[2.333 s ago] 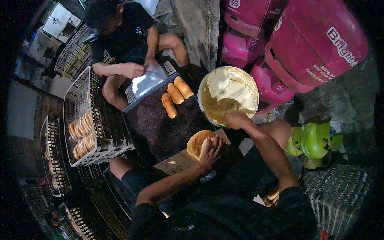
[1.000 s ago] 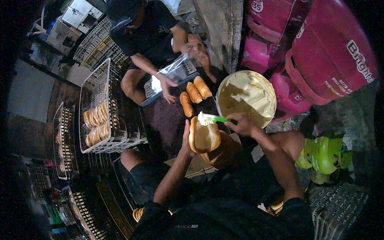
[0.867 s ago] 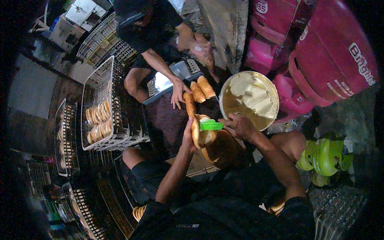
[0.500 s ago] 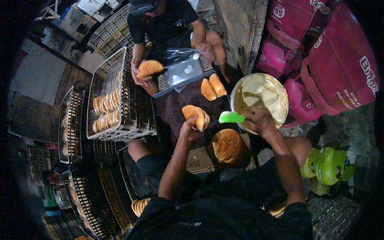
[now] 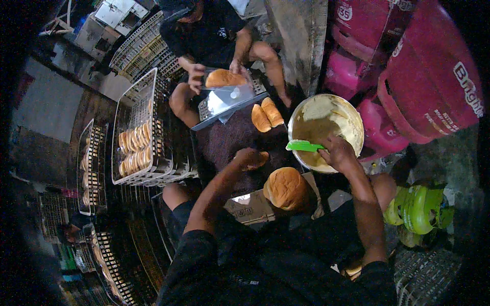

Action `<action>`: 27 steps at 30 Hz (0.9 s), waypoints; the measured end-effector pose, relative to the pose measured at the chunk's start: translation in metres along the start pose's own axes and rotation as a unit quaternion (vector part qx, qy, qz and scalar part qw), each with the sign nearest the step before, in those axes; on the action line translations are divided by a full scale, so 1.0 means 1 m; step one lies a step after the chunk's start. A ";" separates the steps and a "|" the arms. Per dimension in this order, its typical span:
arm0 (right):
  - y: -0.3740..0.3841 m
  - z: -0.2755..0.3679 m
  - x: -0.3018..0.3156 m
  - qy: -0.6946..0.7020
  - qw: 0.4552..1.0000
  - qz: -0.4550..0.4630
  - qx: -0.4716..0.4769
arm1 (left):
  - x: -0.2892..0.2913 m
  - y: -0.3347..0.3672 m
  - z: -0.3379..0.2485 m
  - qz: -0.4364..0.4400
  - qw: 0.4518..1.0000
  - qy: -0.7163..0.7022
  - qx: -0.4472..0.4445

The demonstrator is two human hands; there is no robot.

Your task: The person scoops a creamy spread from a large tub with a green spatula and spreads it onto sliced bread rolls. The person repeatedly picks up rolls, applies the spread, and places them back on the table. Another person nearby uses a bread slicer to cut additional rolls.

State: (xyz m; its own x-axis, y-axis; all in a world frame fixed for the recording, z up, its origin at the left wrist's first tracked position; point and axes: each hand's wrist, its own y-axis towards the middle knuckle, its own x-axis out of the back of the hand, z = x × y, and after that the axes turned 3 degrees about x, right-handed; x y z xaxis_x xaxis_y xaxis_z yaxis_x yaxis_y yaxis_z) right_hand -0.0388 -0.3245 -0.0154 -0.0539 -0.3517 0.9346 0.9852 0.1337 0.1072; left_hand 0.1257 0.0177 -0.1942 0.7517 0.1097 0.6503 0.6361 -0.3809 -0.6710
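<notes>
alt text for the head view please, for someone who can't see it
A person's right hand holds a green spatula over the edge of a tub of pale cream, the left hand a mostly hidden bread roll. Opposite, a co-worker handles another roll and clear plastic.

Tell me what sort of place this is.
Probably a small, makeshift bakery or bread-filling workspace. It shows in the bucket of pale cream, the green spatula in the right hand, and the crate holding rows of buns.
</notes>
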 end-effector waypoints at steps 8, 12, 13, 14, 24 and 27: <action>0.009 -0.014 -0.004 0.018 0.991 0.081 -0.108 | 0.045 0.022 0.008 -0.235 0.938 -0.206 -0.148; 0.003 -0.009 -0.006 -0.021 0.986 0.114 -0.121 | -0.012 -0.072 -0.072 -0.308 0.940 0.009 -0.143; 0.002 -0.013 -0.016 -0.038 0.986 0.118 -0.115 | -0.026 -0.101 -0.089 -0.339 0.920 0.028 -0.196; 0.003 -0.015 -0.024 -0.054 0.985 0.123 -0.104 | -0.033 -0.128 -0.108 -0.292 0.935 0.056 -0.193; 0.010 -0.058 -0.140 -0.101 0.910 0.393 -0.086 | -0.131 -0.153 -0.136 -0.427 0.799 0.322 -0.274; 0.021 -0.020 -0.094 0.041 0.977 0.210 -0.005 | -0.117 -0.158 -0.112 -0.418 0.819 0.289 -0.266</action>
State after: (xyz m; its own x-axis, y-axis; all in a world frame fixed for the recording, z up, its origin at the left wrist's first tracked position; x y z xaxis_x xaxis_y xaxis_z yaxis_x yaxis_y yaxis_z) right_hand -0.0093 -0.3074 -0.1077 0.3682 -0.3415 0.8647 0.9191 0.2737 -0.2833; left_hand -0.0825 -0.0376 -0.1246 -0.2141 0.1417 0.9665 0.6050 -0.7575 0.2451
